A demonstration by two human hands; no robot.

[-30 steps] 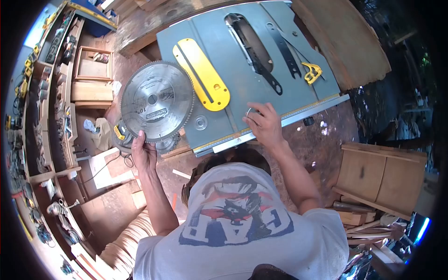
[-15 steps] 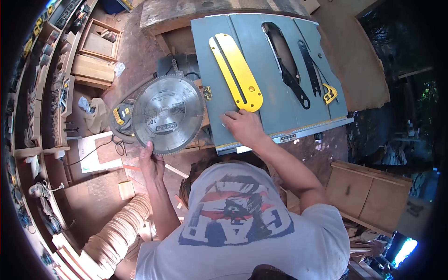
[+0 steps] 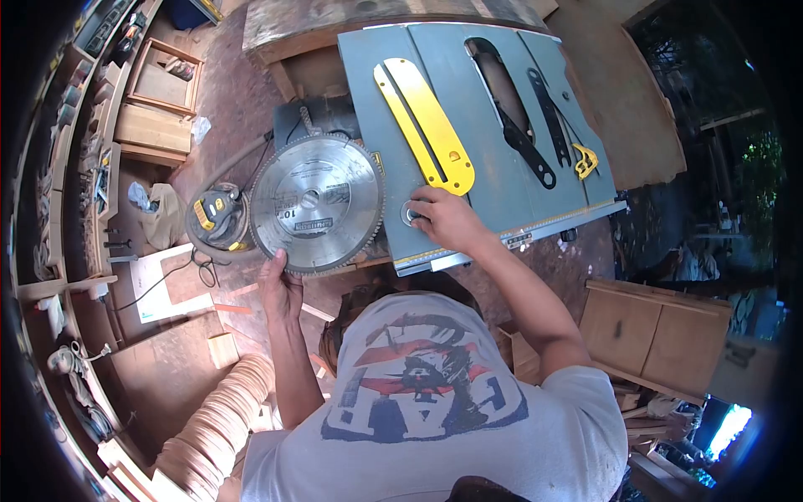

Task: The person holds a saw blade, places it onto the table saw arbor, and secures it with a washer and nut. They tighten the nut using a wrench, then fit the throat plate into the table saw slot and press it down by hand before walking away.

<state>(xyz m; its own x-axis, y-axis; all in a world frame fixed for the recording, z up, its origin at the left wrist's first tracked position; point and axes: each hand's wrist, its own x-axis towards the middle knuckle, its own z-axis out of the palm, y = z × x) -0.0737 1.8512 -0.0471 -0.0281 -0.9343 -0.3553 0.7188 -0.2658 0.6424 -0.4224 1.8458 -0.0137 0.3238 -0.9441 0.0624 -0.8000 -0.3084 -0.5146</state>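
My left hand (image 3: 281, 286) grips the lower rim of a large circular saw blade (image 3: 288, 180), its thumb on the near face. The blade is held up left of a grey-blue saw table (image 3: 493, 209) and overlaps the table's left edge. Over the table's front left part, my right hand (image 3: 450, 221) pinches a small round metal washer (image 3: 409, 212). Just beyond that hand lies a yellow throat plate (image 3: 422, 125) with a long slot. Farther right are a black blade guard (image 3: 523, 142), a black wrench (image 3: 550, 113) and a small yellow piece (image 3: 586, 162).
A yellow-and-black power tool (image 3: 213, 209) with a hose stands on the floor at left. Shelves (image 3: 84, 184) of tools line the left side. A ribbed hose (image 3: 216, 422) lies at lower left, and a wooden cabinet (image 3: 657, 335) stands at right.
The blade has shifted slightly right toward the table and turned a little. My right hand has drawn slightly back from the throat plate, and the washer in its fingers now shows.
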